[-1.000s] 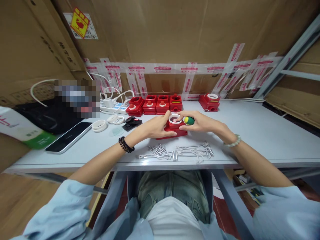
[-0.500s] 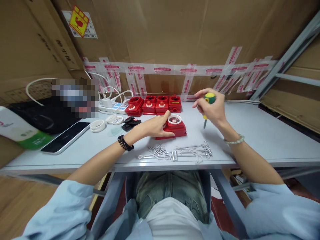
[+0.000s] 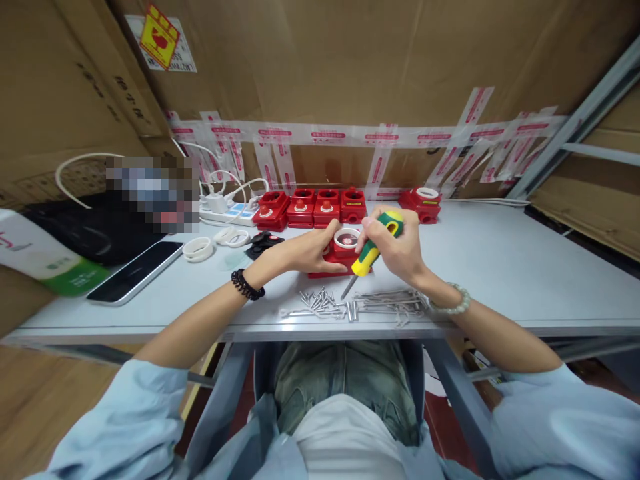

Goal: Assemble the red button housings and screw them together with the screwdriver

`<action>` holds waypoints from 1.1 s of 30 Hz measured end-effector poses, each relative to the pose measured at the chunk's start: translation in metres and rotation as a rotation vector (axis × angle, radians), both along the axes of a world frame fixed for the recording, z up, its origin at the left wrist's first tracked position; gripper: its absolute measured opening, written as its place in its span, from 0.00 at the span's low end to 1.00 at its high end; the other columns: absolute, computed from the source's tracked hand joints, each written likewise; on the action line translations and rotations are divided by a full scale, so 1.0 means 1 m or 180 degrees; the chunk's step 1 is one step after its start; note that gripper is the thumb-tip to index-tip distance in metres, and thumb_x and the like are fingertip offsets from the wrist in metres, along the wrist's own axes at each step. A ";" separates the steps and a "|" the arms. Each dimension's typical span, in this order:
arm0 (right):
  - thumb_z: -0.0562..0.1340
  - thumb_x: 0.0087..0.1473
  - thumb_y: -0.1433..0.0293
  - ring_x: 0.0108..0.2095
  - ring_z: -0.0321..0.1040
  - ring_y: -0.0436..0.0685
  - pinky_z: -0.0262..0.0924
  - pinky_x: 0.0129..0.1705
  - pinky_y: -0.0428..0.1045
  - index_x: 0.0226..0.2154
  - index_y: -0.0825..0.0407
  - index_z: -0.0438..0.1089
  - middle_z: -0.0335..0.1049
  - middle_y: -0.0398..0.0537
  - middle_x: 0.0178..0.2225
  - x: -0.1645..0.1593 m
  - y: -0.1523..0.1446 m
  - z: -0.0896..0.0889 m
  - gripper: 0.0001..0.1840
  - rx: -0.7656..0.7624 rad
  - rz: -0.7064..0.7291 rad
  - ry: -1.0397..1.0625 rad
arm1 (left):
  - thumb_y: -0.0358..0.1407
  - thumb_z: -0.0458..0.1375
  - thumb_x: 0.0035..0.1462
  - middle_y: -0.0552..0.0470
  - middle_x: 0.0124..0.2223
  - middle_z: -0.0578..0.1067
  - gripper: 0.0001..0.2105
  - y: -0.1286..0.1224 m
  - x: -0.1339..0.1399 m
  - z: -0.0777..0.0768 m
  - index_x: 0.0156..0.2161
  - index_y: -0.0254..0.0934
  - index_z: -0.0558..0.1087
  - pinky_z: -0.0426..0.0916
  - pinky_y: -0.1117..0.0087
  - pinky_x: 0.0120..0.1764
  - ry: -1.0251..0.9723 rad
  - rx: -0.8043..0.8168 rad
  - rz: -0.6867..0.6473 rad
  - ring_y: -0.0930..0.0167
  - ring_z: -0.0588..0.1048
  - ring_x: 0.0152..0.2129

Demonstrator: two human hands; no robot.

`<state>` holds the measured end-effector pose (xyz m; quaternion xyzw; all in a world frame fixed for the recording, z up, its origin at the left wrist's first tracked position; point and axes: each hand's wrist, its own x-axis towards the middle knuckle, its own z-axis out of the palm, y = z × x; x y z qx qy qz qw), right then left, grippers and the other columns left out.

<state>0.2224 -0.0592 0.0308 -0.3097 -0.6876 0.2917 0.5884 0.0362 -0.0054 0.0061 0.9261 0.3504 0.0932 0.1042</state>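
My left hand (image 3: 316, 251) is closed around the left side of a red housing (image 3: 345, 255) with a white ring (image 3: 346, 237) on top, which rests on the table. My right hand (image 3: 404, 252) grips a screwdriver (image 3: 369, 256) with a green and yellow handle. Its shaft slants down and left, in front of the housing, with the tip close above small silver screws (image 3: 318, 298). To the right of the screws lie metal rods with white cords (image 3: 393, 303) and short metal cylinders (image 3: 352, 311).
Several red housings (image 3: 301, 208) line the back, and another with a white ring (image 3: 421, 204) stands farther right. On the left are a phone (image 3: 136, 273), white rings (image 3: 198, 249), a black pouch (image 3: 262, 244) and a power strip (image 3: 231, 213) with cables. Cardboard (image 3: 320, 60) walls the rear.
My right hand has brought the screwdriver left and down, from beside the housing to above the screws. A red housing once behind that hand now shows. My left hand stays on its housing.
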 end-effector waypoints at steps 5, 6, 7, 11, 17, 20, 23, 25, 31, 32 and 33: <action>0.66 0.50 0.61 0.16 0.58 0.46 0.54 0.20 0.46 0.16 0.51 0.65 0.68 0.40 0.15 0.001 -0.001 -0.006 0.18 0.0130 -0.0290 -0.0224 | 0.53 0.57 0.54 0.52 0.29 0.69 0.31 0.001 -0.001 -0.001 0.53 0.33 0.54 0.58 0.69 0.27 -0.0026 -0.0011 -0.0018 0.68 0.68 0.25; 0.65 0.51 0.61 0.16 0.58 0.46 0.54 0.21 0.46 0.16 0.51 0.65 0.67 0.40 0.15 0.002 0.000 -0.006 0.18 0.0109 -0.0306 -0.0239 | 0.53 0.57 0.55 0.53 0.29 0.69 0.31 0.001 -0.001 -0.001 0.53 0.33 0.54 0.58 0.69 0.27 -0.0027 -0.0029 -0.0022 0.68 0.68 0.25; 0.65 0.50 0.62 0.17 0.58 0.47 0.54 0.21 0.46 0.16 0.51 0.65 0.67 0.40 0.14 0.003 0.001 -0.007 0.18 0.0085 -0.0306 -0.0255 | 0.54 0.57 0.55 0.53 0.29 0.68 0.31 0.000 -0.001 -0.001 0.53 0.33 0.54 0.57 0.70 0.26 -0.0028 -0.0048 -0.0024 0.68 0.68 0.24; 0.65 0.50 0.62 0.17 0.59 0.47 0.56 0.22 0.46 0.16 0.50 0.65 0.68 0.40 0.15 0.002 0.002 -0.007 0.17 0.0038 -0.0305 -0.0230 | 0.53 0.57 0.55 0.56 0.28 0.67 0.28 0.000 0.000 0.000 0.50 0.36 0.54 0.56 0.71 0.26 -0.0025 -0.0084 -0.0012 0.69 0.67 0.23; 0.65 0.49 0.63 0.15 0.61 0.47 0.57 0.19 0.45 0.18 0.50 0.65 0.69 0.40 0.15 -0.002 -0.003 -0.010 0.14 -0.0170 -0.0098 -0.0070 | 0.52 0.58 0.55 0.54 0.29 0.68 0.27 0.001 -0.002 -0.001 0.49 0.37 0.54 0.57 0.70 0.25 -0.0058 -0.0064 -0.0039 0.68 0.68 0.23; 0.64 0.48 0.64 0.14 0.61 0.47 0.58 0.17 0.45 0.19 0.50 0.64 0.69 0.39 0.15 -0.004 -0.006 -0.011 0.12 -0.0301 0.0010 0.0014 | 0.52 0.58 0.55 0.52 0.31 0.70 0.27 0.001 -0.002 -0.001 0.48 0.36 0.54 0.59 0.70 0.27 -0.0052 -0.0050 -0.0044 0.67 0.69 0.25; 0.64 0.47 0.65 0.13 0.62 0.47 0.59 0.16 0.44 0.19 0.50 0.64 0.69 0.39 0.15 -0.006 -0.007 -0.011 0.11 -0.0350 0.0064 0.0062 | 0.51 0.59 0.55 0.52 0.31 0.69 0.26 -0.001 -0.001 0.001 0.48 0.36 0.55 0.59 0.70 0.27 -0.0041 -0.0050 -0.0023 0.67 0.70 0.25; 0.63 0.47 0.66 0.13 0.62 0.47 0.58 0.16 0.45 0.19 0.50 0.64 0.69 0.40 0.15 -0.006 -0.008 -0.011 0.11 -0.0319 0.0078 0.0067 | 0.50 0.59 0.55 0.54 0.29 0.69 0.26 -0.002 0.000 0.003 0.49 0.36 0.55 0.58 0.70 0.26 -0.0022 -0.0062 -0.0009 0.67 0.69 0.24; 0.63 0.50 0.66 0.16 0.64 0.47 0.61 0.20 0.45 0.19 0.49 0.64 0.71 0.40 0.16 -0.004 -0.006 -0.010 0.12 0.0038 -0.0274 0.0090 | 0.51 0.58 0.54 0.53 0.30 0.69 0.28 0.000 0.000 0.002 0.50 0.35 0.54 0.58 0.70 0.26 0.0006 -0.0097 -0.0011 0.67 0.69 0.24; 0.62 0.50 0.66 0.16 0.64 0.47 0.61 0.20 0.46 0.19 0.49 0.64 0.71 0.40 0.16 -0.005 -0.006 -0.011 0.12 0.0094 -0.0331 0.0109 | 0.51 0.58 0.54 0.52 0.30 0.70 0.28 0.000 0.000 0.002 0.50 0.35 0.54 0.58 0.70 0.26 0.0013 -0.0070 -0.0004 0.68 0.69 0.24; 0.62 0.51 0.66 0.17 0.64 0.48 0.60 0.20 0.46 0.19 0.49 0.64 0.71 0.40 0.16 -0.005 -0.005 -0.011 0.12 0.0130 -0.0383 0.0108 | 0.51 0.58 0.54 0.52 0.30 0.70 0.28 0.000 0.000 0.002 0.50 0.35 0.54 0.57 0.70 0.26 0.0018 -0.0041 0.0005 0.68 0.69 0.24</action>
